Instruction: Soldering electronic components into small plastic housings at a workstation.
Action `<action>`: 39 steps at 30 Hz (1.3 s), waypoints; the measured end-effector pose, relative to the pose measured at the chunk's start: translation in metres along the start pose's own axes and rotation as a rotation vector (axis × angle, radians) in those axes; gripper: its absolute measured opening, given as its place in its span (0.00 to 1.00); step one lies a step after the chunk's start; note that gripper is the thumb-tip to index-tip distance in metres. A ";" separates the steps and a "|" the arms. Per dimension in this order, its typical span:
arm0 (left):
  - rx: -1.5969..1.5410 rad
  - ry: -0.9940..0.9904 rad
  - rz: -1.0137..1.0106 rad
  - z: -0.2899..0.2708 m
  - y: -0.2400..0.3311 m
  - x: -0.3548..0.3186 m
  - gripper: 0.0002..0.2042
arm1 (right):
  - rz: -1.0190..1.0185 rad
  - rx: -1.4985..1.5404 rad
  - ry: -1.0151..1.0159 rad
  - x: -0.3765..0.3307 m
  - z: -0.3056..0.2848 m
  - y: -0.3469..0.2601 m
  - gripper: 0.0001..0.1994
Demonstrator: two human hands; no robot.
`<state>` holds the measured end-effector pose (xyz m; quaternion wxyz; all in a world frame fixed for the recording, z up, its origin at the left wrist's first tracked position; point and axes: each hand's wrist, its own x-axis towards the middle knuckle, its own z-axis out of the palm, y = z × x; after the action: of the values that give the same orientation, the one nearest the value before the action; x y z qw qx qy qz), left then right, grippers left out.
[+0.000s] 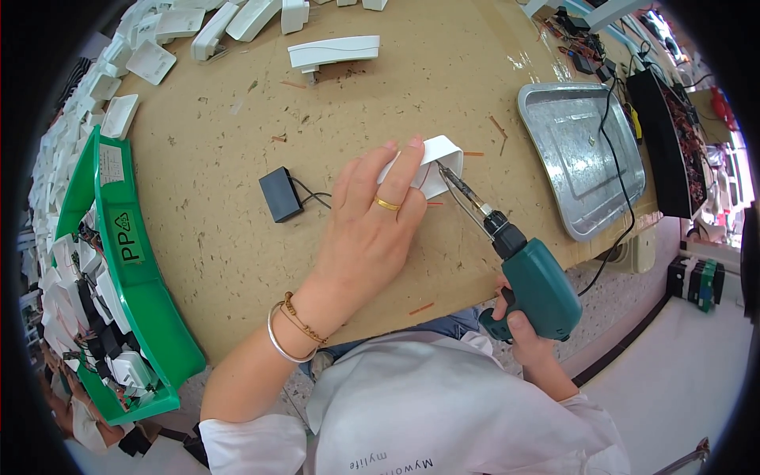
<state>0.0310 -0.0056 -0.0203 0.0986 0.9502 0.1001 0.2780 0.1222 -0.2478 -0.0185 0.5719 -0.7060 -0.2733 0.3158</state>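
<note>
My left hand (pixel 370 207), with a ring on one finger, is closed on a white plastic housing (pixel 443 150) at the middle of the bench. My right hand (pixel 526 336) grips the handle of a green soldering gun (pixel 542 289). The gun's metal tip reaches into the open side of the housing, where a thin red wire shows; whether the tip touches anything inside I cannot make out. Left of my left hand lies a small black box (pixel 281 195), its black cable running under that hand. Farther back rests a closed white plug-in casing (pixel 334 52).
A green bin (pixel 131 261) of white parts and wired boards stands at the left. Many white housings (pixel 150 62) line the far left. To the right lie a metal tray (pixel 586 158), crossed by a black cord, and a black box of wires (pixel 669 142). Wire scraps dot the brown bench.
</note>
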 end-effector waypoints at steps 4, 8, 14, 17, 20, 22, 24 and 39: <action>-0.054 0.079 -0.034 0.005 0.001 -0.001 0.10 | -0.011 -0.016 -0.001 0.000 0.000 0.001 0.29; -0.121 0.038 -0.003 -0.004 -0.007 -0.001 0.11 | -0.014 -0.004 -0.016 -0.001 -0.002 0.004 0.29; -0.201 0.122 -0.032 -0.008 -0.010 0.004 0.06 | -0.043 -0.015 -0.043 0.002 -0.001 0.001 0.27; -0.190 0.150 -0.035 -0.008 -0.008 0.009 0.08 | -0.052 -0.029 -0.046 0.002 -0.002 0.001 0.26; -0.227 0.062 -0.071 -0.011 -0.006 0.013 0.07 | -0.052 -0.044 -0.060 0.003 -0.002 0.002 0.26; -0.306 0.058 -0.036 -0.010 -0.008 0.014 0.07 | -0.054 -0.046 -0.070 0.003 -0.002 0.000 0.26; -0.315 0.035 -0.038 -0.011 -0.009 0.013 0.06 | -0.061 -0.063 -0.072 0.004 -0.003 0.001 0.26; -0.002 0.104 0.029 -0.032 -0.009 0.001 0.14 | -0.099 -0.068 -0.064 0.005 -0.005 0.008 0.26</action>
<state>0.0131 0.0078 0.0048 0.0902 0.9358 0.0911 0.3284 0.1291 -0.2485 -0.0268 0.5535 -0.7001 -0.3367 0.3003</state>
